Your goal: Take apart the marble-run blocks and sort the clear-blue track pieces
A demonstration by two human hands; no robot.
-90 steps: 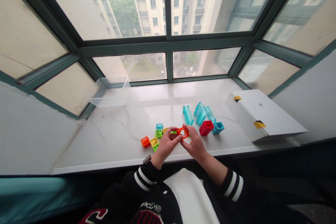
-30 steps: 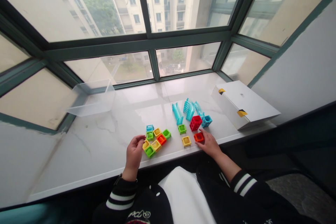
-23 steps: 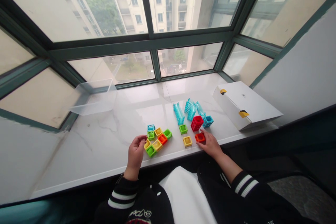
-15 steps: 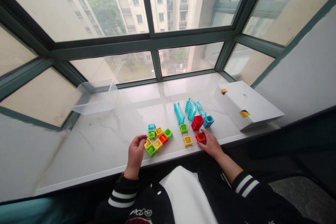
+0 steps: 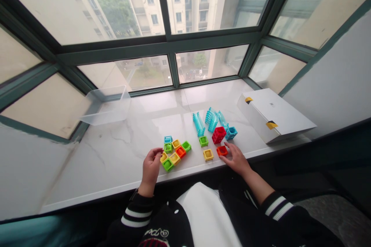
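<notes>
My left hand is at the left end of a cluster of square blocks, its fingertips at a yellow block; the fingers are bent and partly hide one another. In the cluster are also green, orange and light blue blocks. My right hand has its thumb and fingers apart beside a separate orange-red block, which lies on the sill. Left of that block sit a yellow block and a green block. A taller red block stands behind it.
Clear blue track pieces and a blue block lie behind the blocks. At the back left of the white sill is a transparent bin. A white box with yellow-black tabs stands on the right.
The fingers of my right hand have opened a little and drawn slightly right, off the orange-red block. My left hand has stayed at the yellow block. The view has shifted slightly.
</notes>
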